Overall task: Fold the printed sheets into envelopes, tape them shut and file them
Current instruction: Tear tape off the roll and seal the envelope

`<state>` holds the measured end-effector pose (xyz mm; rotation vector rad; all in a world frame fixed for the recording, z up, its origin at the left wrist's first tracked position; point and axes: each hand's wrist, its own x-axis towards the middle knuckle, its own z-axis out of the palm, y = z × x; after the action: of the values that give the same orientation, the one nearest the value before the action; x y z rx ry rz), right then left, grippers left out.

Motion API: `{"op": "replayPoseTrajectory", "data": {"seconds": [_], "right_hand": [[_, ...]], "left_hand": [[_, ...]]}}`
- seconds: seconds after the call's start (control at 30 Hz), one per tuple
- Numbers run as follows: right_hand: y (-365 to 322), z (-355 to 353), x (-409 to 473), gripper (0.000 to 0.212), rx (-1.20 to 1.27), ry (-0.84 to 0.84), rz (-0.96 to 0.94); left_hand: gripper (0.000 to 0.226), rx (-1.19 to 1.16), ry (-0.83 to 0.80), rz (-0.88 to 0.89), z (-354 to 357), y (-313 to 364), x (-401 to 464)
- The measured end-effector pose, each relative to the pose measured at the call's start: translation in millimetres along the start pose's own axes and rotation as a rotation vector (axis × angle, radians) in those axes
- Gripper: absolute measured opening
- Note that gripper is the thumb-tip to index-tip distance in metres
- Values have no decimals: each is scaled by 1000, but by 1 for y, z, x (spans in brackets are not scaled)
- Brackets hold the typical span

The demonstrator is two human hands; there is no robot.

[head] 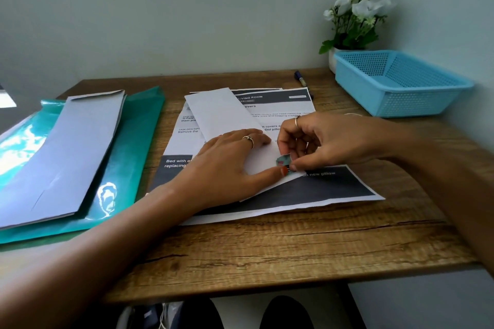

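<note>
Head view: left hand [227, 160] flat on folded sheet [227, 112], right hand [323, 139] pinching small tape bit [284, 160], pattern unclear.

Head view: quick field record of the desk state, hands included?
surface: wooden desk
left hand: fingers flat, pressing the folded sheet down
right hand: pinches a small patterned tape piece at the fold's near edge
under fold: printed sheets, stacked loosely
left of work: finished envelopes lying on a green folder
back right: blue basket, white flowers behind it
back centre: marker
stage: taping in progress
</note>
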<state>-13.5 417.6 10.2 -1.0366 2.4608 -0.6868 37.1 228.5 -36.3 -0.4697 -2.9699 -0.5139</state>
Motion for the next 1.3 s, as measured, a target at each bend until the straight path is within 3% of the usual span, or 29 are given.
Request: {"op": "replayPoseTrajectory", "data": {"seconds": [0.27,0.43,0.7,0.9,1.3], "right_hand": [[4,0,2,17,37,-13,32],[5,5,5,7,6,62,16],[6,9,9,8,-39,111,5],[9,10,13,23,-34,191,27],[6,15,17,22,-139,275,81]], "left_hand": [[76,-9,4,-7,2,1,0],[85,2,8,-4,3,1,0],[88,6,10,-12,3,1,0],[80,9,-13,-21,2,3,-1],[78,8,-29,-19,1,4,-1]]}}
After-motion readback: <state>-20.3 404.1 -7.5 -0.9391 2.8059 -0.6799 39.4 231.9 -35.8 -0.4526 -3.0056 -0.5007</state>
